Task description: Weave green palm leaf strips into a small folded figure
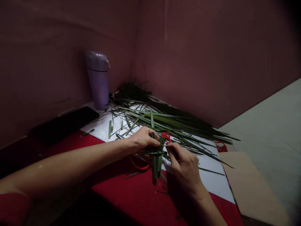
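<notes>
My left hand is closed on a small bundle of green palm leaf strips, which cross one another in a woven or tied piece. Close by on the right, my right hand is pinched shut at a thin strip running toward the bundle. The fingertips partly hide that strip. Just behind the bundle shows a red scissors handle. Another red loop lies below my left wrist, partly covered. Long palm leaves and short cut pieces are spread beyond both hands.
White paper lies over a red surface. A purple tumbler stands at the back left, beside a dark flat phone-like object. Dark scraps are heaped in the wall corner. A tan board is at right.
</notes>
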Demonstrator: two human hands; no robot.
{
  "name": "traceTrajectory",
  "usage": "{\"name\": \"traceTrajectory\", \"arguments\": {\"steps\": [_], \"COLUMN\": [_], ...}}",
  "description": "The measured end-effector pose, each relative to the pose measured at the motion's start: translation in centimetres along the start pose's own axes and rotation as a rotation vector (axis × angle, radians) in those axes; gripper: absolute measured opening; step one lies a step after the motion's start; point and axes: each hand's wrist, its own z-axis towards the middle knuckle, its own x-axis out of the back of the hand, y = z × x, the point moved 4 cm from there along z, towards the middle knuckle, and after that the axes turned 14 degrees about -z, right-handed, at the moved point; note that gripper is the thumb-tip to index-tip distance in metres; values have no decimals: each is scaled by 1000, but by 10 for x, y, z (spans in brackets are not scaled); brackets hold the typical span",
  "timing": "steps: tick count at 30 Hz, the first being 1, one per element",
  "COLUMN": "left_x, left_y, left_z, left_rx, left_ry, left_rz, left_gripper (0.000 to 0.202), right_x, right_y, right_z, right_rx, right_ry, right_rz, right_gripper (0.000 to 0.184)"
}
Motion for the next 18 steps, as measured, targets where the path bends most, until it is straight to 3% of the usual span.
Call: {"name": "traceTrajectory", "arguments": {"steps": [12, 18], "left_x": [-1, -1], "left_y": [-3, -1], "left_z": [0, -1], "left_rx": [36, 37], "left_ry": [-20, -76], "left_rz": [39, 54], "left_gripper": [12, 11], "right_x": [-8, -15], "right_y": [9, 14], "right_z": [1, 3], "right_rx": [-17, -128], "right_ry": [-60, -130], "right_rz": [182, 518], "right_gripper": [19, 12]}}
